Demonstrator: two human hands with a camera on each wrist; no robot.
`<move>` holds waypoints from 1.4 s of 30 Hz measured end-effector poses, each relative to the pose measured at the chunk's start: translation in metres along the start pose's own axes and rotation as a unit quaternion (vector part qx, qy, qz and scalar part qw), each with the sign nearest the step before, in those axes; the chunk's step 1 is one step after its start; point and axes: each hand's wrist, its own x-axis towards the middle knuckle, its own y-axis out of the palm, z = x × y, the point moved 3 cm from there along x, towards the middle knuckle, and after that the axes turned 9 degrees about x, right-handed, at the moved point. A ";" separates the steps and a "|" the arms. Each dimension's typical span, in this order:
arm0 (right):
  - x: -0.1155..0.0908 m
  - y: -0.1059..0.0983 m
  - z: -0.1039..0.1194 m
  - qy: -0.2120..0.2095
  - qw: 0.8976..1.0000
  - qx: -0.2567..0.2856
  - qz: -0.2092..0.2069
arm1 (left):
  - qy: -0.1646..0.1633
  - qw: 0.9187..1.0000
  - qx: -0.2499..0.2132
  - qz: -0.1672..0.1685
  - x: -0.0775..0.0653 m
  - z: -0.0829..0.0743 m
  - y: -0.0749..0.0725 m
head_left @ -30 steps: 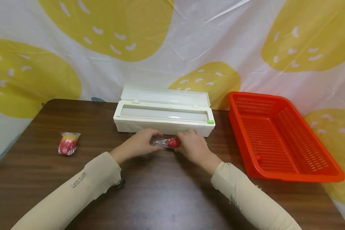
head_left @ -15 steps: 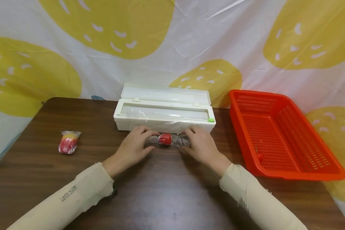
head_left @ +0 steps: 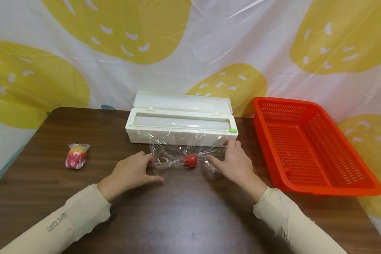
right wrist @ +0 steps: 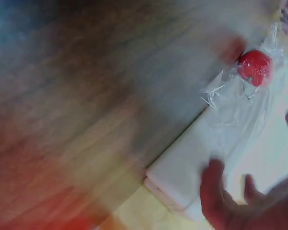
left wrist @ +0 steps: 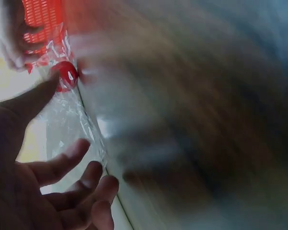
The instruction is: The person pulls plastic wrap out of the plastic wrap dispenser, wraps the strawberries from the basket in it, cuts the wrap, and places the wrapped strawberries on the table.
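Note:
In the head view, a small round red fruit (head_left: 190,161) lies in clear cling film (head_left: 168,157) that stretches from the front of a white film dispenser (head_left: 181,135). The right wrist view shows the fruit (right wrist: 255,68) with film over and around it and a bit of green on it. My left hand (head_left: 130,174) is at the film's left end, thumb and fingers spread apart. On the other side my right hand (head_left: 235,160) has its fingers near the dispenser's right end and its thumb over the film. Neither hand is curled round the fruit.
A red plastic basket (head_left: 270,155) stands on the right, with a small red item (head_left: 287,171) inside. Toward the left lies a film-wrapped red and yellow fruit (head_left: 76,157). The dispenser's lid (head_left: 182,102) is raised against the patterned cloth (head_left: 165,81) behind the brown table (head_left: 177,218).
Both hands have moved apart, the left one leftward and the right one rightward. The film between them now lies wider and flatter around the fruit, which earlier was close between the fingers.

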 end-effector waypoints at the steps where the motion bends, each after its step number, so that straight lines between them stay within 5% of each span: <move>1: 0.000 0.001 -0.002 0.012 1.000 0.005 0.026 | 0.008 1.000 0.002 0.006 0.000 0.000 0.001; 6: -0.002 0.011 -0.010 0.009 0.993 0.043 0.109 | 0.035 0.999 -0.023 0.021 0.001 0.000 0.000; 11: 0.002 0.009 -0.014 -0.005 0.991 0.111 0.081 | 0.067 0.995 -0.052 0.051 0.000 0.004 -0.002; 15: 0.006 0.002 -0.022 0.003 0.989 0.128 0.068 | 0.100 0.985 -0.089 0.106 -0.001 0.016 -0.004; 19: 0.005 -0.001 -0.032 0.024 0.987 0.125 0.101 | 0.104 0.975 -0.116 0.157 -0.001 0.033 -0.008; 23: 0.001 0.000 -0.034 0.018 0.980 0.127 0.152 | 0.102 0.971 -0.127 0.173 0.000 0.041 -0.011; 28: -0.005 -0.003 -0.029 0.002 0.983 0.110 0.149 | 0.095 0.969 -0.132 0.185 -0.001 0.042 -0.012; 31: -0.009 -0.010 -0.022 -0.014 0.989 0.089 0.113 | 0.065 0.981 -0.100 0.155 -0.002 0.039 -0.018; 35: -0.019 -0.017 -0.006 -0.118 0.992 0.041 -0.006 | 0.037 0.998 -0.033 0.030 -0.004 0.020 -0.030; 37: -0.026 -0.015 0.006 -0.217 0.974 0.006 -0.064 | 0.063 0.997 -0.018 -0.034 -0.005 0.001 -0.034; 39: -0.032 -0.009 0.017 -0.318 0.942 -0.037 -0.098 | 0.123 0.989 -0.010 -0.078 -0.004 -0.020 -0.034; 42: -0.039 0.006 0.030 -0.416 0.901 -0.087 -0.088 | 0.222 0.969 0.017 -0.108 -0.001 -0.049 -0.029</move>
